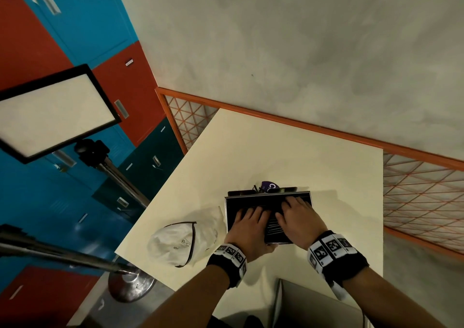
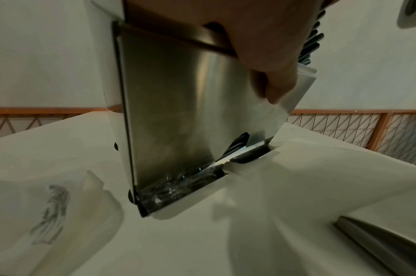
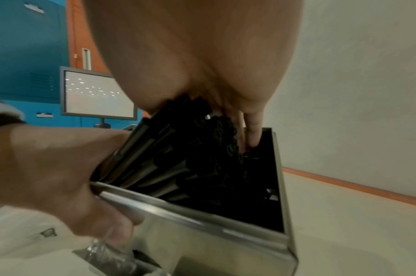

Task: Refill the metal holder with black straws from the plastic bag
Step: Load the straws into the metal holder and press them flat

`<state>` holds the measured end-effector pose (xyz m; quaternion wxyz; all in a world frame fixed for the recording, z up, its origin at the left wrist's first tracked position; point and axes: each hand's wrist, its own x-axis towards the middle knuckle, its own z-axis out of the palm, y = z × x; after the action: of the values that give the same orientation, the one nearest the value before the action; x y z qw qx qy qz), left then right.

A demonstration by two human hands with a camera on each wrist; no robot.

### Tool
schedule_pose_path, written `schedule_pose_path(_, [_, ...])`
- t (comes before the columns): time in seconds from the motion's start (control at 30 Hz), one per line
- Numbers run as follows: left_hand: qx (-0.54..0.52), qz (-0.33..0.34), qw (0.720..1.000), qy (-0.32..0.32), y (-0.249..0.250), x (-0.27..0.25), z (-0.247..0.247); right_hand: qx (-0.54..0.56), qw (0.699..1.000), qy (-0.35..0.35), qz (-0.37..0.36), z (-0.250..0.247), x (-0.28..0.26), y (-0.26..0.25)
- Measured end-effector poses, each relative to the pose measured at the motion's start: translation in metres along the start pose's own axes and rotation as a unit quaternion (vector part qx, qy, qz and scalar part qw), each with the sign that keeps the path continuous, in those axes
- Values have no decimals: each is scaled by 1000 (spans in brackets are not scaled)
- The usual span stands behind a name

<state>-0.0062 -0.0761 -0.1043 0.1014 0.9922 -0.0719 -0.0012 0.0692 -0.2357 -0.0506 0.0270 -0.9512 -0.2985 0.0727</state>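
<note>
Straws packed into the holder, lower centre of the head view.

I see my left hand (image 1: 247,229) gripping the metal holder's (image 2: 169,104) rim; black straws (image 3: 190,158) fill it, my right hand's (image 1: 297,221) straight fingers pressing them.

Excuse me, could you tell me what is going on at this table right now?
A person is refilling a metal straw holder standing on a cream table. Both hands are over its open top: the right hand presses black straws down inside, while the left hand grips the holder's near rim. A crumpled white bag lies to the left.
</note>
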Motion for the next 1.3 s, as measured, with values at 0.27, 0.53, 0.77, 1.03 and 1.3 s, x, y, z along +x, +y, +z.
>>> schedule_pose_path(0.27, [-2,20,1000,8,-2,2,-3,68,982,-136,110,-6,30,1])
schedule_pose_path(0.53, [-9,24,1000,12,0,-1,-2,102,963,-241,68,-19,51,-5])
schedule_pose_path(0.77, [-21,31,998,57,-4,3,-7,77,964,-246,58,-25,60,-4])
schedule_pose_path(1.03, [-18,46,995,90,-7,8,-7,30,968,-243,51,-11,68,7])
schedule_pose_path(1.3, [-36,20,998,37,-9,11,-6,78,961,-264,38,-23,66,0])
